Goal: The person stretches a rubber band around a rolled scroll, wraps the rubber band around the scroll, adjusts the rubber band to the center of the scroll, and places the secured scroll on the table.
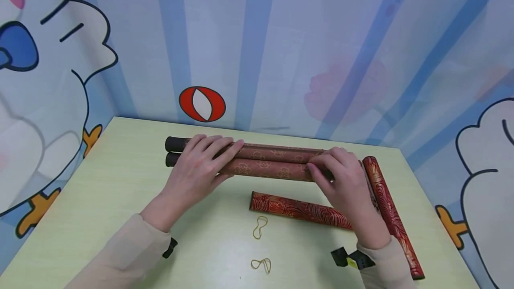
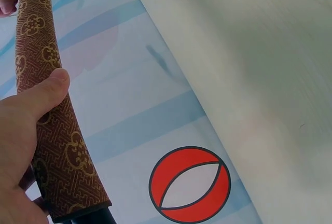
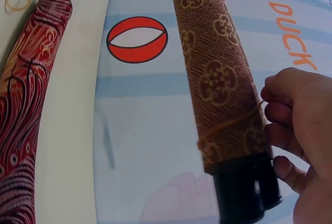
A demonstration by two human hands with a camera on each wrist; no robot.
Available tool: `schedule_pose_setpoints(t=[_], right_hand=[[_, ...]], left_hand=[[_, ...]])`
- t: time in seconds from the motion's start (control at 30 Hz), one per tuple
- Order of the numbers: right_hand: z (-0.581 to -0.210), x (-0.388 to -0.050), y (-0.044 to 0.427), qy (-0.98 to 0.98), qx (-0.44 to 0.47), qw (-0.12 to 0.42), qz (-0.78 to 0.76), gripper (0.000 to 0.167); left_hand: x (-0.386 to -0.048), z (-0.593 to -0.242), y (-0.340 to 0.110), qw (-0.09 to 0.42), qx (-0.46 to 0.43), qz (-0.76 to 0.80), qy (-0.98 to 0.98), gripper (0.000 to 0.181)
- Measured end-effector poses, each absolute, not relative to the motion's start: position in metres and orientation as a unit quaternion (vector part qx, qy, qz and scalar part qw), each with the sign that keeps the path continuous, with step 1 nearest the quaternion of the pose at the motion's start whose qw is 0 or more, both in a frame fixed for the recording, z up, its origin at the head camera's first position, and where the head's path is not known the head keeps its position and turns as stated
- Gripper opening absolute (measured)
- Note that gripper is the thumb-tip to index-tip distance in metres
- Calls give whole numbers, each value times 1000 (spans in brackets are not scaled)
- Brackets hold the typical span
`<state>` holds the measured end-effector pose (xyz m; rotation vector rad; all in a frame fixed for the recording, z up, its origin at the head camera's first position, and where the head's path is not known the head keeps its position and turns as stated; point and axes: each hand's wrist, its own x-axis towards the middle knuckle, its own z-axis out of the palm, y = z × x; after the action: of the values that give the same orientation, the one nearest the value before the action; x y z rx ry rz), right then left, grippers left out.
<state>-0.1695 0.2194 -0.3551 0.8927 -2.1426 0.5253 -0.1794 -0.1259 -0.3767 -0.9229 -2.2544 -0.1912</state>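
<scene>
Two rolled scrolls [image 1: 269,168] in brown brocade with gold flower motifs and black end knobs lie side by side, held above the table. My left hand [image 1: 201,166] grips them near their left end, thumb along the near side in the left wrist view. At the other end my right hand [image 1: 347,182] pinches a thin tan rubber band [image 3: 228,124], which runs across the brocade just before the black knobs [image 3: 238,193]. That band is hard to make out in the head view.
A red patterned roll [image 1: 299,208] lies in front of the scrolls. Another red roll [image 1: 391,213] slants along the table's right side, with a partly hidden patterned piece beside it. Two loose rubber bands [image 1: 262,221] lie near the front. A printed curtain [image 1: 265,57] hangs behind the table [image 1: 120,155].
</scene>
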Motion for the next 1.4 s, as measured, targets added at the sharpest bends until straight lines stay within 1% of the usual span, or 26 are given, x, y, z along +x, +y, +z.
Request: schedule_pose_setpoints(t=[0.17,0.23,0.37,0.43,0.57,0.7,0.93,1.0,1.13,1.17,1.27,1.4], right_hand=[[-359,-169,216,-826,351,369,242,14],[-361,-169,215,-824,352,370,247,17],[-363,-169,214,-820,348,377,252,36],[-364,-170,213,-818,347,382,255,40],[-365,-169,213,-816,345,369,281,39],[-366,-166,213,-815,338,349,317,37],[-367,-163,211,-800,338,354,348,34],[-367,-163,211,-797,337,353,356,27],[-367,-162,210,-798,326,344,372,7],[-367,-162,210,-800,320,341,376,7],[-367,-161,210,-804,310,335,381,17],[-367,-162,210,-804,306,330,387,23]], left_hand=[[-179,-377,-124,355,-361,-76,-859,81],[-179,-378,-123,361,-366,-77,-854,81],[-180,-379,-121,371,-373,-81,-846,79],[-180,-380,-120,378,-375,-83,-842,78],[-179,-380,-117,395,-378,-85,-833,75],[-179,-381,-114,401,-378,-83,-830,74],[-177,-381,-114,392,-375,-82,-836,74],[-177,-381,-113,389,-375,-83,-837,74],[-177,-380,-113,385,-375,-83,-839,75],[-177,-379,-113,385,-375,-83,-839,75],[-177,-378,-113,384,-377,-84,-839,74],[-178,-378,-111,385,-380,-89,-836,74]])
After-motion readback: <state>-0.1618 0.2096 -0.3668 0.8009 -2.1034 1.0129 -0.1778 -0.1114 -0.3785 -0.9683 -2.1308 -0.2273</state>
